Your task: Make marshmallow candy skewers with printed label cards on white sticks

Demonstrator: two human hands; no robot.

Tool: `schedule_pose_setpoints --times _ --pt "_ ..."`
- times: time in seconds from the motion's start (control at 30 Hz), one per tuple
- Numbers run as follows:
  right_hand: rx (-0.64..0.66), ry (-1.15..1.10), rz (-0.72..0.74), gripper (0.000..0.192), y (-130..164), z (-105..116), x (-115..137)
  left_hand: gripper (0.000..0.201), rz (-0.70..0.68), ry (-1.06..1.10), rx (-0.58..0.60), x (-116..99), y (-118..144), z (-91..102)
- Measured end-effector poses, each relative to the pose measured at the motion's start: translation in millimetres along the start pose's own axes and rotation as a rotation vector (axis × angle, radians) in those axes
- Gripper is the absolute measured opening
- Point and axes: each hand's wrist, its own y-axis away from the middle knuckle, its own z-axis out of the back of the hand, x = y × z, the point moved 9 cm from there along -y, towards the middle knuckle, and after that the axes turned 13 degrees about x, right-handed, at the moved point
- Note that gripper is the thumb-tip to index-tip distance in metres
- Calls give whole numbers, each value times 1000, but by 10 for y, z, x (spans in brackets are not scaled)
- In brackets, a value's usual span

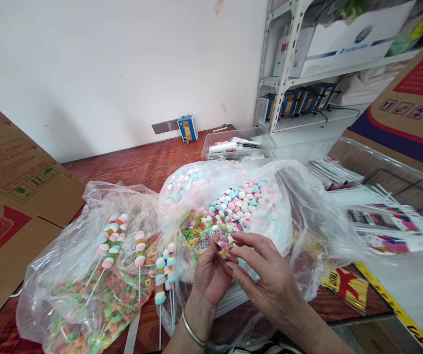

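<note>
My left hand, with a bangle at the wrist, pinches a small printed plastic wrapper between thumb and fingers. The fingers of my right hand close on the wrapper's right side. What lies inside the wrapper is too small to make out. Just beyond my hands is a large clear bag of pastel candies in pink, white and blue. Left of my wrist, several candy skewers on white sticks lean together. More skewers rest on a clear bag of coloured gummy rings.
A clear bin of pens stands behind the candy bag. Right of it, a clear tray holds printed sleeves and white sticks. Cardboard boxes flank the table, and a metal shelf stands at the back right.
</note>
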Motion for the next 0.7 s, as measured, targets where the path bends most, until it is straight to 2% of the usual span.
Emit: schedule_pose_setpoints --times 0.13,0.3,0.37,0.43,0.5,0.53,0.6,0.67,0.7 --pt "-14 -30 41 21 19 67 116 2 -27 35 52 -38 4 -49" --pt "-72 -109 30 24 46 168 156 10 -58 80 166 -108 29 -202" --pt "-118 -151 2 24 21 187 120 13 -95 90 186 -234 100 -260" --pt "-111 -193 -31 21 -67 112 86 16 -166 82 196 -469 242 -299" --pt "-12 -251 -57 16 -226 -115 97 18 -289 50 198 -819 480 -309" --pt "86 -279 -71 15 -319 -304 130 19 -366 24 200 -1019 638 -307" --pt "367 -285 -117 14 -469 -828 244 22 -524 -32 205 -1412 1009 -291" --pt "683 -196 -179 18 -513 -1447 376 23 -657 -73 215 -1735 1391 -262" --pt "754 -175 -197 19 -536 -1700 441 22 -704 -84 219 -1856 1560 -239"
